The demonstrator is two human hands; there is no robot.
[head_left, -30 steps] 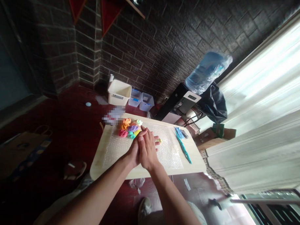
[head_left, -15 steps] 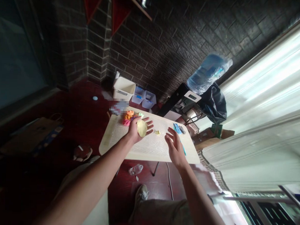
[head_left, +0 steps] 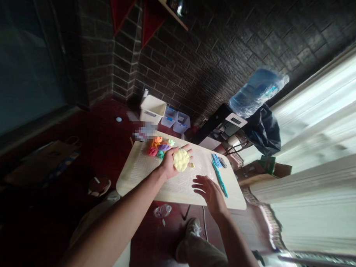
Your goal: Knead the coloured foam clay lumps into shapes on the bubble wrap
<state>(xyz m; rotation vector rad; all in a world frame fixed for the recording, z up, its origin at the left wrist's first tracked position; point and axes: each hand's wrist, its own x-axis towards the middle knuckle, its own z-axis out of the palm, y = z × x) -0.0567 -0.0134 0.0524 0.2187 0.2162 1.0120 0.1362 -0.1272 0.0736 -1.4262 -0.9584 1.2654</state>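
A flattened, bumpy round piece of pale yellow clay (head_left: 181, 160) lies on the upturned palm of my left hand (head_left: 168, 165), whose fingers are stretched out beneath it. To the right and nearer to me, my right hand (head_left: 210, 192) hovers over the table with its fingers apart and nothing in them. A small yellow clay bit (head_left: 192, 165) rests just right of my left fingertips. Behind my left hand sit several clay lumps, among them a purple lump (head_left: 163, 147) and a pink lump (head_left: 152, 151). Beyond my right hand lies a long teal clay roll (head_left: 220, 179).
Bubble wrap (head_left: 150, 177) covers much of the pale table (head_left: 236, 201). Blue strips (head_left: 216, 160) and a grey piece (head_left: 223, 162) lie at its right. Past the far edge stand a white bin (head_left: 152, 113) and a water dispenser (head_left: 216, 121). A plastic bottle (head_left: 163, 211) lies below.
My hands, pressed together at first, have parted, uncovering the yellow clay on my left palm. Since half a second ago, the clay's smooth visible face has given way to a bumpy one.
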